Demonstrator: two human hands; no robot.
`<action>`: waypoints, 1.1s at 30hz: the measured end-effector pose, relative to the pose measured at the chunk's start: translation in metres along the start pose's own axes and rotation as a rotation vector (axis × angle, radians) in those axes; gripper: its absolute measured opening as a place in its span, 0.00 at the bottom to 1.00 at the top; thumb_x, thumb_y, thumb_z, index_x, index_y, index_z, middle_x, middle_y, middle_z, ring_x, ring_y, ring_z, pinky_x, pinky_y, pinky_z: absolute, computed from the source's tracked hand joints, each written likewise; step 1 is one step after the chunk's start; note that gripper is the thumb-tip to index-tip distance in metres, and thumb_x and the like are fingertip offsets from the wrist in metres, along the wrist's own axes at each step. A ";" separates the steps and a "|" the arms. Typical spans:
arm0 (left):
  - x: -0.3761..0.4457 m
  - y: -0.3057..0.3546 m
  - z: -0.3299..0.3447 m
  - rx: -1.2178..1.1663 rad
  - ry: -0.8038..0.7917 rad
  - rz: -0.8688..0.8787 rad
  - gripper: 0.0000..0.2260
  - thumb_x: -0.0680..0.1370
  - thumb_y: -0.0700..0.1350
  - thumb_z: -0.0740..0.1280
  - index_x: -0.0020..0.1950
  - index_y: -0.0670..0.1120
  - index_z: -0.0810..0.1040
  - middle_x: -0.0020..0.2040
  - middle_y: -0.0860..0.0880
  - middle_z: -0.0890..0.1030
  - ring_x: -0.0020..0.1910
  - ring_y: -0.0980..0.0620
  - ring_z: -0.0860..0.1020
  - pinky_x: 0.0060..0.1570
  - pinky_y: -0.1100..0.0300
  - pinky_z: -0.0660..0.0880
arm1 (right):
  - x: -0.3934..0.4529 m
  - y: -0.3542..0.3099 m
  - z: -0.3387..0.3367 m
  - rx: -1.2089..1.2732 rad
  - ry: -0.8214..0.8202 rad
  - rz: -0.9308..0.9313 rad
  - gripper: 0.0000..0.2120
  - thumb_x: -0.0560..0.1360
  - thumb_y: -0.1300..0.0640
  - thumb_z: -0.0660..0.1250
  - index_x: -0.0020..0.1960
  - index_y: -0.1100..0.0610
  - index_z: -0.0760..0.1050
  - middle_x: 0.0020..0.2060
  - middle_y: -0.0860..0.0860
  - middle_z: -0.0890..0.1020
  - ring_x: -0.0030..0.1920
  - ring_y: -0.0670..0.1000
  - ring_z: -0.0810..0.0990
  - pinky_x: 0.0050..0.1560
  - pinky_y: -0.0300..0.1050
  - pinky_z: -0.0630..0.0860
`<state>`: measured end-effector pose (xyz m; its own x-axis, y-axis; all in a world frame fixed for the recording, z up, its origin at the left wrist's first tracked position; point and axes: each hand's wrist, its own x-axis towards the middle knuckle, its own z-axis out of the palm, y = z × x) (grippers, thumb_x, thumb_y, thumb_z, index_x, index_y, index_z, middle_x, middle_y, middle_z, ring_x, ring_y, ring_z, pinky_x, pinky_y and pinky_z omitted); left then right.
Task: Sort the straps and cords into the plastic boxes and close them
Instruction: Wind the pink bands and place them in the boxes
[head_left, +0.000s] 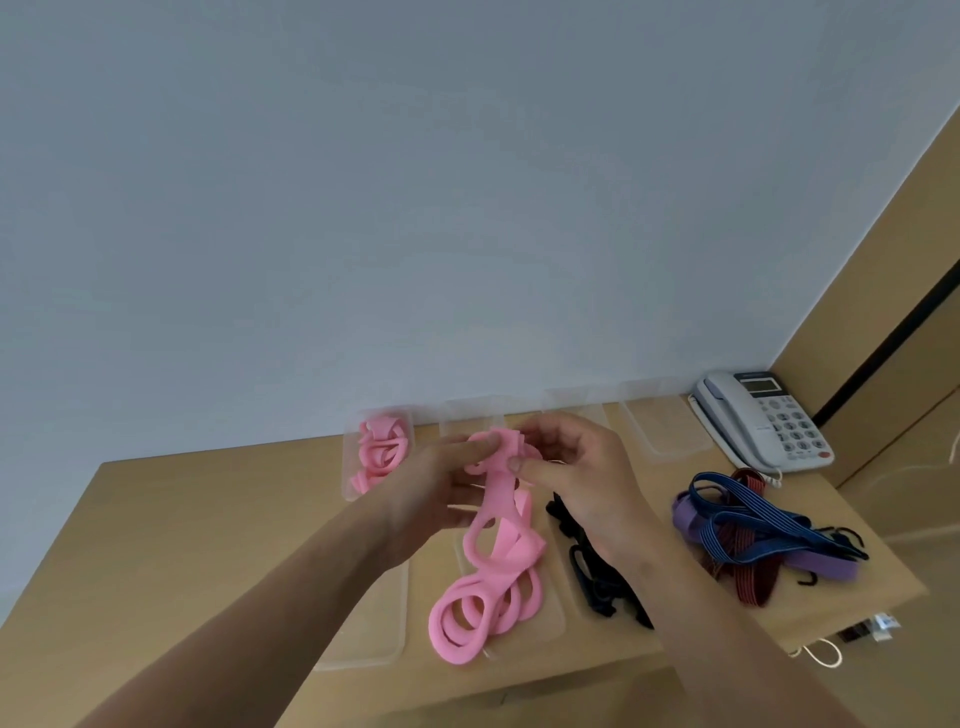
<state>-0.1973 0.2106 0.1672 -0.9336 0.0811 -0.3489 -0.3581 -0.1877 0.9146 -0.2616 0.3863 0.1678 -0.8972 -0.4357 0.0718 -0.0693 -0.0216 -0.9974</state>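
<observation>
A long pink looped strap (498, 551) hangs above the table between both hands. My left hand (441, 488) pinches its upper end from the left, and my right hand (576, 473) pinches the same end from the right. Its lower loops reach down over a clear plastic box (550, 621). Another clear box (349, 462) at the back left holds more pink straps (382, 449). Black straps (587, 566) lie in a box under my right wrist. A loose pile of blue cord (753, 519), red cord (753, 582) and a purple strap (826, 564) lies on the right of the table.
Clear lids or boxes (667, 428) line the back edge by the wall. A white desk telephone (763, 421) stands at the back right corner. Another clear lid (363, 629) lies under my left forearm. The wooden table (182, 525) ends close in front.
</observation>
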 end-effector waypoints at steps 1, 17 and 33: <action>0.000 0.001 0.000 -0.016 0.003 0.002 0.18 0.75 0.59 0.71 0.57 0.49 0.85 0.52 0.45 0.85 0.45 0.48 0.81 0.48 0.53 0.77 | -0.001 0.002 0.000 -0.014 0.004 -0.016 0.16 0.66 0.71 0.77 0.48 0.53 0.85 0.44 0.53 0.86 0.46 0.50 0.85 0.45 0.39 0.79; 0.006 -0.003 -0.002 -0.123 0.149 0.086 0.29 0.67 0.22 0.71 0.64 0.42 0.77 0.60 0.35 0.80 0.50 0.38 0.83 0.53 0.44 0.82 | -0.008 0.014 0.001 -0.053 0.022 0.086 0.23 0.72 0.59 0.77 0.63 0.42 0.78 0.59 0.44 0.80 0.57 0.45 0.82 0.55 0.46 0.82; -0.008 0.000 0.000 -0.027 0.006 -0.025 0.15 0.72 0.49 0.75 0.58 0.48 0.85 0.58 0.43 0.85 0.55 0.40 0.84 0.57 0.41 0.81 | -0.005 0.012 -0.001 -0.105 -0.006 -0.050 0.15 0.66 0.63 0.79 0.45 0.51 0.76 0.44 0.50 0.83 0.48 0.52 0.83 0.45 0.44 0.82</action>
<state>-0.1894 0.2097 0.1699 -0.9245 0.0806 -0.3726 -0.3812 -0.2124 0.8997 -0.2585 0.3897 0.1560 -0.8887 -0.4422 0.1211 -0.1596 0.0508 -0.9859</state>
